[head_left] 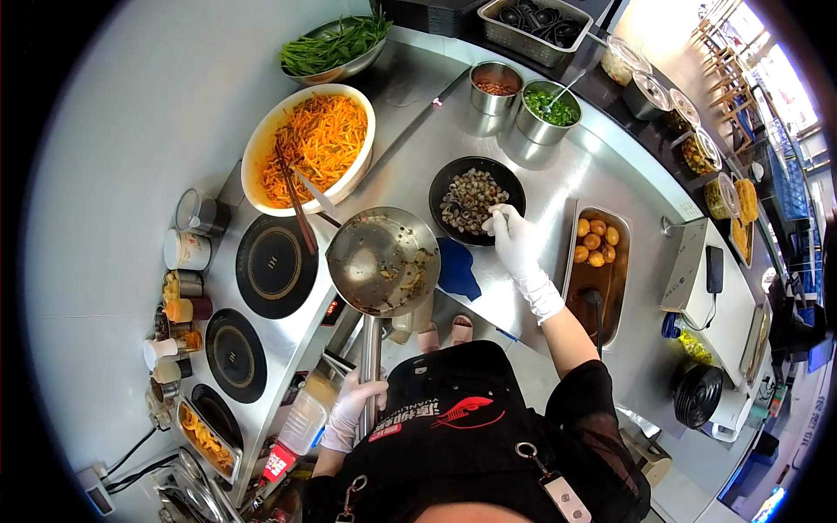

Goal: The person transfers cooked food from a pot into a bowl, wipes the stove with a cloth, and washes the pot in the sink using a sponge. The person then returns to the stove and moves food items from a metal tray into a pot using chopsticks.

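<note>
My left hand (350, 408), in a white glove, is wrapped round the long handle of a steel frying pan (353, 253). Oily bits of seasoning cling to the pan's inside. A black bowl (516, 179) holds a heap of small, greyish-brown pieces that look like shellfish meat (471, 199). Over that bowl's near right edge is my gloved right hand (514, 242), its fingertips bunched together at the food. Whatever lies between those fingertips is too small to name. A blue cloth (458, 268) lies on the counter, between pan and bowl.
Left of the pan are black induction plates (277, 261) and a large white bowl of shredded carrot (261, 148) with chopsticks (296, 200). Behind stand steel pots of peanuts (494, 100) and chopped greens (545, 131). A steel tray (602, 305) of brown eggs is at right.
</note>
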Action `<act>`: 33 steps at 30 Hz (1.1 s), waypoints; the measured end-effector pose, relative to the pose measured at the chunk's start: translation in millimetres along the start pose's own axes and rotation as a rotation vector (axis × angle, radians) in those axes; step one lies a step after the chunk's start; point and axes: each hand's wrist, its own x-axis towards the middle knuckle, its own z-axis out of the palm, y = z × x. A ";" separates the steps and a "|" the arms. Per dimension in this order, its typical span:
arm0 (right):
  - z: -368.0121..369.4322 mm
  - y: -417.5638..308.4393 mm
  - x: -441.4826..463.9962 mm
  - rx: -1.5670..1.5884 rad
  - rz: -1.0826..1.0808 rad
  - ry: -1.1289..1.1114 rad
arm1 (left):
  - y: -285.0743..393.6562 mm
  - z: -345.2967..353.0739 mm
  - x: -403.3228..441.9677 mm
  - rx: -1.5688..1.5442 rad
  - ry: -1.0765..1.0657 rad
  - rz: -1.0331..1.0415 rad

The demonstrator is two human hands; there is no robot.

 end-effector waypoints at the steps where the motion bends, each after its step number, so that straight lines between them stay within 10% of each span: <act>1: 0.0 0.5 0.5 0.000 0.000 0.000 | 0.2 0.4 -0.1 0.024 -0.006 -0.001; 33: -12.6 12.9 -3.9 0.072 -0.014 0.023 | 2.9 5.9 5.0 -0.041 -0.006 0.013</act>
